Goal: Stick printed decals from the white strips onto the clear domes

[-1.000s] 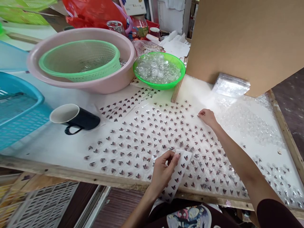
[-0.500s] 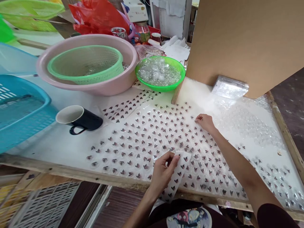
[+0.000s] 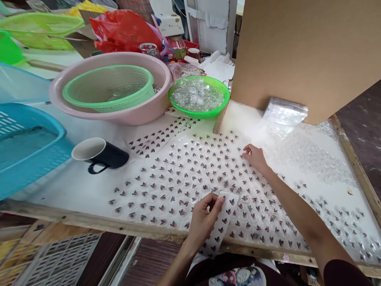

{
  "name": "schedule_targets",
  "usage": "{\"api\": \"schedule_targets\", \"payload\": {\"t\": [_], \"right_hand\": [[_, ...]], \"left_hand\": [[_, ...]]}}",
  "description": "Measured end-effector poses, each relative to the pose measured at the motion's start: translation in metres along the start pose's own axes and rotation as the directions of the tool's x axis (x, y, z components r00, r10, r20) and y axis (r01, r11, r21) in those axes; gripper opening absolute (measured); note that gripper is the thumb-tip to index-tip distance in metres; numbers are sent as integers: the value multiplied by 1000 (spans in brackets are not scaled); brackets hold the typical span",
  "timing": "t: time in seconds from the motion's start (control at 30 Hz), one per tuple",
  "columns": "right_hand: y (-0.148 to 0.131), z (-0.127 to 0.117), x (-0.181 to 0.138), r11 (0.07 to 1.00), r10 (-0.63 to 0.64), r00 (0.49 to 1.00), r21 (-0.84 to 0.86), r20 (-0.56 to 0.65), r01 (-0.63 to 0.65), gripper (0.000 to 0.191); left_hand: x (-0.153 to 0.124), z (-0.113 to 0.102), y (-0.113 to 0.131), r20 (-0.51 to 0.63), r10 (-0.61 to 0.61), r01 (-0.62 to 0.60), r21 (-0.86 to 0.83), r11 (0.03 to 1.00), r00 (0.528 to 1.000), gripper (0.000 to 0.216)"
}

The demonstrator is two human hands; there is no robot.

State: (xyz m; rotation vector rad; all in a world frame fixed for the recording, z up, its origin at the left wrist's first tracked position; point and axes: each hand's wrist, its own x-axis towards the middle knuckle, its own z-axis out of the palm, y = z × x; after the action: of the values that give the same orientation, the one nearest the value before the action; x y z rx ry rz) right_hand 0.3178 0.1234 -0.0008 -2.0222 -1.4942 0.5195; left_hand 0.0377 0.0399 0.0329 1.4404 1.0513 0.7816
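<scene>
My left hand (image 3: pixel 204 216) pinches the top end of a white sticker strip (image 3: pixel 222 226) printed with small dark and reddish motifs. The strip hangs down over the table's front edge. Farther out, my right hand (image 3: pixel 255 157) is low over the table, thumb and forefinger slightly apart. Its fingertips are right by the small clear discs (image 3: pixel 205 165), which lie spread in loose rows. Most discs near my hands bear the same motif. Whether the right fingertips touch a disc is too small to make out.
A dark mug (image 3: pixel 114 155) lies on its side at left, near a blue basket (image 3: pixel 32 155). Behind are a pink basin (image 3: pixel 131 117) and a green bowl (image 3: pixel 214 113) of clear discs. A cardboard sheet (image 3: pixel 300 51) stands at back right; plain discs (image 3: pixel 315 157) lie before it.
My right thumb and forefinger have parted slightly from their pinch. My left hand still holds the strip. The view has shifted a little, so the basins and mug sit lower in the picture.
</scene>
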Motion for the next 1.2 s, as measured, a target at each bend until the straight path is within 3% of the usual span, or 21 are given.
{"api": "schedule_targets", "payload": {"t": [0.1, 0.2, 0.3, 0.43, 0.57, 0.63, 0.77, 0.9, 0.97, 1.07, 1.2], "right_hand": [[-2, 3, 6, 999, -40, 994, -32, -99, 37, 15], [-10, 9, 10, 995, -85, 996, -46, -25, 84, 15], [-22, 12, 4, 989, -137, 989, 70, 53, 133, 15], [-49, -1, -24, 944, -110, 994, 311, -19, 111, 23], [-76, -19, -64, 890, -134, 957, 456, 257, 2, 34], [-82, -23, -78, 897, -129, 943, 441, 306, -21, 35], [-83, -22, -87, 901, -96, 956, 433, 275, -34, 32], [-79, -23, -86, 881, -140, 945, 473, 296, -17, 38], [-78, -24, -87, 878, -142, 955, 479, 262, -1, 40], [-77, -26, -89, 890, -134, 986, 449, 104, 73, 25], [-76, -27, -92, 907, -213, 975, 359, -66, 222, 15]], "left_hand": [[5, -2, 1, -21, 29, -28, 16, 999, 999, 35], [15, -5, 7, -38, 70, -69, 25, 997, 997, 35], [27, -5, 15, -46, 85, -85, 9, 996, 995, 34], [45, -1, 18, -89, 102, -105, -27, 994, 991, 34], [55, 5, 13, -151, 93, -103, -64, 993, 984, 33], [56, 7, 12, -161, 97, -109, -63, 992, 982, 34], [57, 7, 16, -92, 108, -117, -100, 988, 990, 26], [63, 6, 24, 9, 87, -83, -211, 974, 996, 22], [68, 7, 26, 17, 82, -77, -206, 976, 996, 27], [74, 11, 25, 9, 83, -81, -167, 983, 996, 31], [77, 14, 17, -13, 76, -77, -127, 989, 997, 35]]}}
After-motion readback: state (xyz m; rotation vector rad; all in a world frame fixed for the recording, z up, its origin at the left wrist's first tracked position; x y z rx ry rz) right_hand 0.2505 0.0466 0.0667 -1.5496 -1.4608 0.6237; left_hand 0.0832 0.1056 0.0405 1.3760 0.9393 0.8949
